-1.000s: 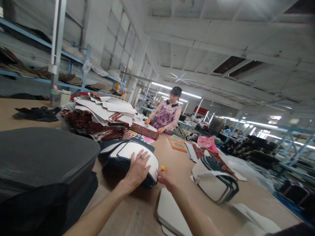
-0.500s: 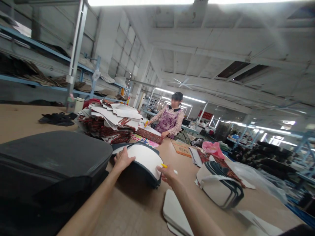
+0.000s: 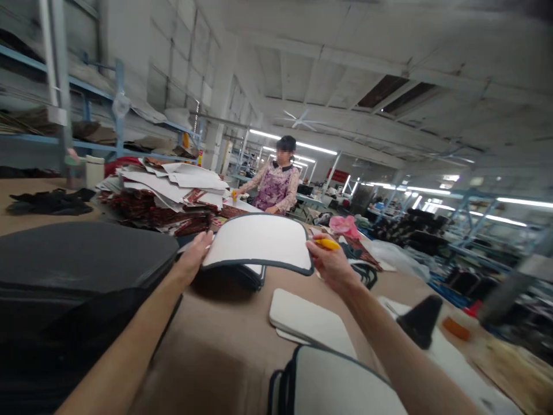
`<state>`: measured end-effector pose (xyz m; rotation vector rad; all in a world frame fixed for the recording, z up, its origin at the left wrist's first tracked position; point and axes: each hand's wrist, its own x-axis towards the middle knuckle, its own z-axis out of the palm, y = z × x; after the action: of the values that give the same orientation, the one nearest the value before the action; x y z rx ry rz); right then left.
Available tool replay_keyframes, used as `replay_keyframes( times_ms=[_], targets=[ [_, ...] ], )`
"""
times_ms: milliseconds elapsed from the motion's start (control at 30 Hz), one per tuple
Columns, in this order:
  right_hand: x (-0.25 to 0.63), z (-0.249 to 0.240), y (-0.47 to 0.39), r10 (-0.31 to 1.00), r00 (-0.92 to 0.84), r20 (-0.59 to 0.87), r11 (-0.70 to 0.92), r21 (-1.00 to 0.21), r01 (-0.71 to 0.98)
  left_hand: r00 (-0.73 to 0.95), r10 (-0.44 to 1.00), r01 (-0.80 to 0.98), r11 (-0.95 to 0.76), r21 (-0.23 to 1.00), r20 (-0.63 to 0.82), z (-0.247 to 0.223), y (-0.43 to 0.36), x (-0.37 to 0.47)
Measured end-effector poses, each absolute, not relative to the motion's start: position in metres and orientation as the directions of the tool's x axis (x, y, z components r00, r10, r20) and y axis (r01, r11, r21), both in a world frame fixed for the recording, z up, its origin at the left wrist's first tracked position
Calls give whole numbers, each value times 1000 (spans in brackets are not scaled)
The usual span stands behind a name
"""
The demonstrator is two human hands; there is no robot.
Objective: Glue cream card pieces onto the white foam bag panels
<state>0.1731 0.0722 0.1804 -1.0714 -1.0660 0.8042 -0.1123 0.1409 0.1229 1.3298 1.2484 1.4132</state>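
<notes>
A white panel with a dark edge binding (image 3: 259, 239) is held up over the table, slightly bowed. My left hand (image 3: 195, 253) grips its left edge with closed fingers. At the panel's right edge, my right hand (image 3: 332, 264) pinches the corner and also keeps a yellow-handled tool (image 3: 327, 244) in its grasp; the tool's tip is hidden. Beneath the panel lies a stack of similar dark-edged panels (image 3: 248, 280), partly covered. Plain white boards (image 3: 309, 317) lie to the right, and more bound panels (image 3: 341, 383) stand near the front edge of my view.
Dark padded pieces (image 3: 82, 253) are piled at the left. Behind them rises a stack of white-backed patterned sheets (image 3: 168, 190). A co-worker (image 3: 276, 184) stands across the table (image 3: 207, 351). At the right are a dark wedge-shaped object (image 3: 421, 321) and an orange item (image 3: 455, 328).
Both hands have lifted the top panel off its stack and spread it toward me. The view has shifted right and down, bringing the nearer bound panels into sight.
</notes>
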Motion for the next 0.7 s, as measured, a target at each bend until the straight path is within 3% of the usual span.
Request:
replay_keyframes(
  times_ms=[133,200,300,367,567,700],
  targets=[
    [231,176,-17,889,392,238,244,-969,35,198,967,-312,-93,946,160,133,81,-62],
    [256,162,-60,850,472,236,186,-971,149,296,946,-401,-3,916,133,126,51,-32],
    [293,132,-111,727,602,329,-8,-873,487,462,883,-327,84,941,82,103,19,9],
    [313,109,-134,661,644,386,-139,-780,610,540,841,-220,99,971,36,85,7,29],
    [327,53,-163,627,713,314,-353,-701,619,574,819,95,-48,994,-15,48,7,54],
    [312,42,-167,648,718,255,-409,-678,610,566,824,178,-99,979,-20,38,12,58]
  ],
)
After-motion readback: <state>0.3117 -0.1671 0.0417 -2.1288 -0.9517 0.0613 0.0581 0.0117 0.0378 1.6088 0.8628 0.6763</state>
